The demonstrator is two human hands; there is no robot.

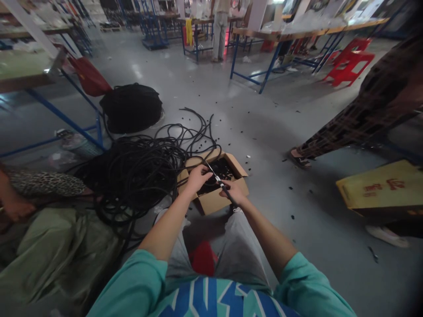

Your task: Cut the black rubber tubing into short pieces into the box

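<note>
My right hand [232, 192] is closed round a slim tool [228, 193] with a black handle and a thin, pale metal blade pointing forward and left. Its exact kind is hard to make out. My left hand [197, 178] is closed in a pinch just left of the blade tip, on what looks like a black cord [194, 157] coming from the pile; its fingers partly hide it. Both hands are over an open cardboard box [211, 203] holding many small black pieces [220, 168]. A large tangle of black cord [132, 169] lies left of the box.
A round black bundle [130, 108] sits behind the tangle. Small black bits are scattered over the floor [264, 132]. At left are another person's hand [16, 207] and green cloth [59, 255]. A person's leg [350, 114] and a yellow carton [383, 185] stand at right.
</note>
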